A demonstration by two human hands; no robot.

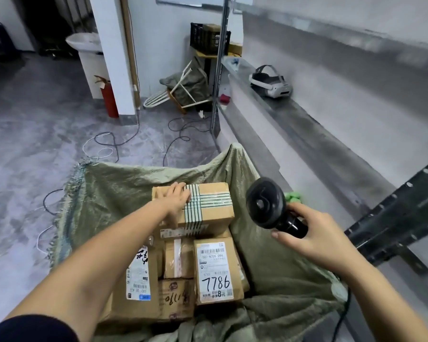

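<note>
A large green woven sack (114,193) lies open in front of me, holding several cardboard parcels. On top at the back sits a box bound with green-striped tape (213,206). My left hand (174,201) grips its left end, fingers over the top and thumb down the near side. My right hand (314,233) holds a black handheld barcode scanner (267,203) by its handle, the head raised just right of that box. Below lie a parcel with a white label reading 7786 (216,270) and a long box with a label (137,275).
A grey metal shelf (319,134) runs along the right, with a white headset (269,82) on it. A dark perforated upright (400,213) crosses at right. Cables (109,144) trail over the grey floor. A red fire extinguisher (109,97) and a toppled white stool (181,92) stand further back.
</note>
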